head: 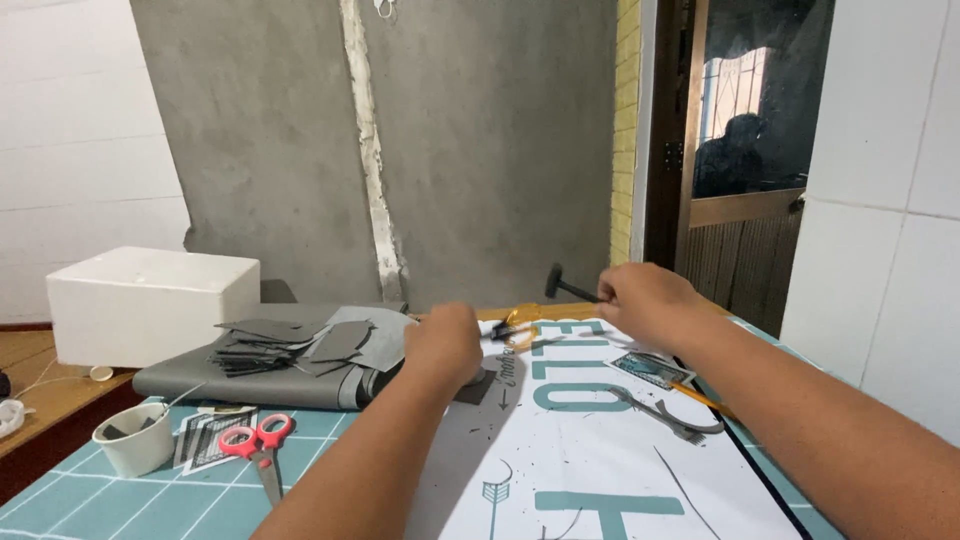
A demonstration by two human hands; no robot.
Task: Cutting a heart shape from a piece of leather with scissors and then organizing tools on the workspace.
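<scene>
Roughly: left hand (445,345) fisted on a dark grey piece (478,388) at the printed sheet's (600,440) left edge. Right hand (645,300) clenched on a black hammer (568,288) near the far table edge, head up-left. Grey cutouts (290,345) and rolled material crowd left; red scissors (258,445) lie near. Open room on the sheet between the arms.

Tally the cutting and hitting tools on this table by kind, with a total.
Scissors: 2, a red-handled pair near the white cup and a yellow-handled pair between the hands
Hammers: 1, the dark hammer by the right hand
Total: 3
The left hand rests on a small dark piece; what it holds is hidden.
</scene>
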